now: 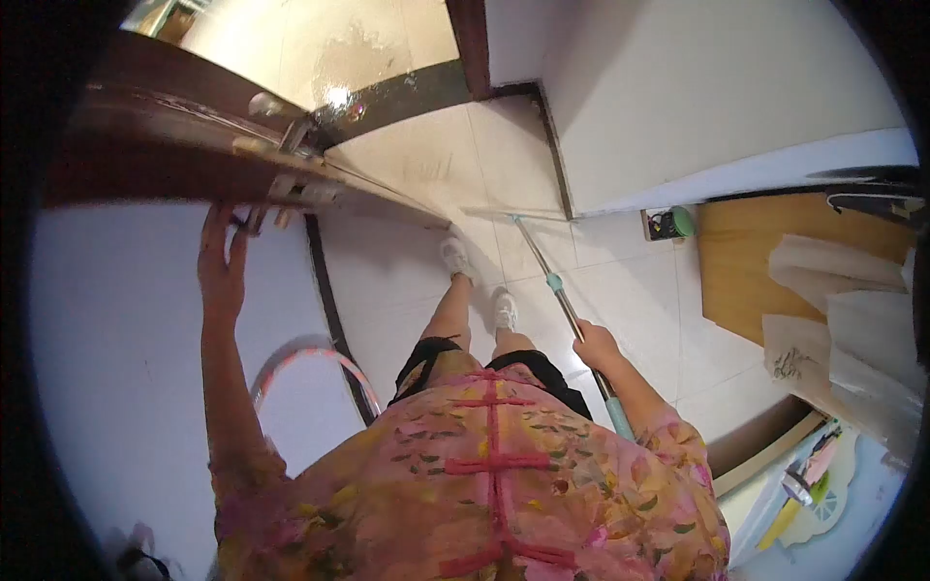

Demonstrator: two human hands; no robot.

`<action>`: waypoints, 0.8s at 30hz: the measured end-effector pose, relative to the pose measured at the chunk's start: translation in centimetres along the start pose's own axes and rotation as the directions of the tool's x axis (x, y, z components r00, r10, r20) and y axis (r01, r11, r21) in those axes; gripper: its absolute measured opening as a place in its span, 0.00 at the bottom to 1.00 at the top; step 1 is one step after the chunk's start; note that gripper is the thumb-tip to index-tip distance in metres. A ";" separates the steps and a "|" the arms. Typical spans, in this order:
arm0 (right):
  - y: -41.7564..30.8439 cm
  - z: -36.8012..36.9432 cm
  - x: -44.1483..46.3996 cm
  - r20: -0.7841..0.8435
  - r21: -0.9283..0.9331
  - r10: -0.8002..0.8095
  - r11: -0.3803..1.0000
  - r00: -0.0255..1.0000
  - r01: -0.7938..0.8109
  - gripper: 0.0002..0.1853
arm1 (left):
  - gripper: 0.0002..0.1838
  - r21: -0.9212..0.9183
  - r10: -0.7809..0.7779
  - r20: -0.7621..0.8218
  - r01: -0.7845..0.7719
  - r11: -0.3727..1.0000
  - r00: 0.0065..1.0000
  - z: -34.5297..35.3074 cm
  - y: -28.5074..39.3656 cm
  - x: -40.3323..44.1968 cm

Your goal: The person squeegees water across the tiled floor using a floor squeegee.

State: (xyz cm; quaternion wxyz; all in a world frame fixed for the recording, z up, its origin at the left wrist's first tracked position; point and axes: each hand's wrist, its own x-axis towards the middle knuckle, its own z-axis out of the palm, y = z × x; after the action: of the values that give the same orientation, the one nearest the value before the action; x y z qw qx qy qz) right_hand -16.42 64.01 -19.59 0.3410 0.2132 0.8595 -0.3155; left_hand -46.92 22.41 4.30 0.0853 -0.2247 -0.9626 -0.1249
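My right hand [598, 347] is closed around the metal pole of a floor squeegee [554, 282], which has teal fittings. The pole slants down to a thin, wide head on the pale tiles, just past my shoes. At the left, my left hand [223, 276] reaches up to the brown door [174, 155], its fingers stretched out and apart at the door's edge. A small dark piece of hardware lies by its fingertips; whether they touch it I cannot tell. A door knob [263, 104] shows on the far face.
A dark threshold [417, 95] crosses the doorway, with wet floor [354, 63] beyond. A pink hoop [315, 353] leans at the left wall. On the right are a wooden cabinet [731, 261] with plastic sheets [872, 334] and a small box [661, 225] holding a green item.
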 end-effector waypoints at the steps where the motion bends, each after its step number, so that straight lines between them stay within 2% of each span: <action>1: 0.5 2.0 -0.6 0.011 -0.010 -0.002 1.000 1.000 0.002 0.23 | 0.20 0.027 -0.087 -0.019 0.088 0.996 0.996 -0.5 -1.3 -4.7; 2: 1.5 2.5 0.5 -0.039 -0.065 -0.094 0.994 0.995 0.091 0.25 | 0.23 -0.081 -0.230 -0.066 0.224 0.971 0.971 -0.5 -1.8 -7.2; 3: 2.3 2.4 0.1 0.044 0.145 -0.007 0.989 0.999 0.001 0.27 | 0.26 -0.191 -0.371 -0.098 0.348 0.918 0.924 -0.7 -1.6 -10.2; 5: 3.6 3.3 -1.4 0.260 0.510 0.117 0.826 0.958 -0.239 0.29 | 0.33 -0.538 -0.617 0.076 0.553 0.636 0.784 -0.1 -2.5 -17.0; 6: 5.2 4.1 -2.3 0.345 0.599 0.090 0.745 0.934 -0.293 0.32 | 0.35 -0.595 -0.626 0.160 0.581 0.555 0.763 0.4 -2.2 -20.0; 7: 6.3 4.9 -3.3 0.362 0.579 0.122 0.748 0.924 -0.325 0.30 | 0.37 -0.641 -0.626 0.243 0.607 0.469 0.741 0.7 -2.0 -21.9; 9: 7.7 4.5 -4.3 0.303 0.416 0.230 0.841 0.925 -0.346 0.26 | 0.38 -0.642 -0.677 0.311 0.673 0.367 0.666 0.7 1.5 -20.2; 10: 10.3 6.6 -3.7 0.039 0.263 0.041 0.963 0.998 -0.050 0.26 | 0.37 -0.684 -0.743 0.267 0.664 0.303 0.614 1.8 1.1 -19.3; 11: 12.5 8.7 -2.5 -0.168 0.032 -0.210 0.975 0.963 0.219 0.26 | 0.37 -0.740 -0.781 0.230 0.626 0.247 0.580 2.5 -1.7 -20.4; 12: 11.6 7.7 -1.6 -0.091 0.009 -0.111 0.994 0.990 0.113 0.27 | 0.36 -0.787 -0.816 0.203 0.586 0.193 0.541 3.3 -6.0 -21.9; 14: 7.2 6.5 -0.1 0.038 -0.070 0.096 0.993 0.995 -0.093 0.27 | 0.36 -0.918 -0.924 0.102 0.392 0.054 0.368 2.3 -7.8 -25.0; 15: 5.6 6.6 1.7 0.057 -0.138 0.117 0.984 0.991 -0.108 0.28 | 0.37 -0.879 -0.945 0.098 0.473 0.065 0.312 1.3 -8.6 -25.2; 17: 4.2 8.4 7.6 -0.021 -0.170 -0.010 0.985 1.000 0.006 0.27 | 0.38 -0.776 -0.975 0.078 0.627 0.071 0.207 0.5 -11.4 -26.4; 19: 0.4 7.3 13.8 -0.054 -0.194 -0.067 0.979 0.996 0.055 0.26 | 0.38 -0.746 -0.987 0.094 0.665 0.020 0.134 -0.3 -13.5 -26.6; 20: -0.6 7.4 16.6 -0.156 -0.181 -0.225 0.964 0.962 0.196 0.25 | 0.38 -0.731 -0.990 0.098 0.682 -0.005 0.098 -0.5 -14.5 -26.9; 21: -5.6 4.9 15.9 -0.089 -0.021 -0.055 0.998 0.995 0.053 0.24 | 0.38 -0.761 -0.992 0.088 0.648 -0.010 0.088 -0.7 -15.6 -27.6; 23: -7.0 4.4 15.6 -0.094 -0.029 -0.092 0.996 0.991 0.090 0.24 | 0.38 -0.818 -0.995 0.068 0.575 -0.015 0.070 -1.2 -17.6 -28.9; 24: -4.7 6.0 15.2 -0.198 -0.090 -0.250 0.967 0.948 0.236 0.24 | 0.37 -0.833 -0.998 0.039 0.553 -0.012 0.039 -0.6 -17.8 -29.1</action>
State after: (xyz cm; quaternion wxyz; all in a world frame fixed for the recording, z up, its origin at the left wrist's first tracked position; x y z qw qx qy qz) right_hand -26.77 58.86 -32.08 0.2144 0.1263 0.9199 -0.3030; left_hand -29.18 -5.18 -5.19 0.2009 0.4624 -0.6724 -0.5419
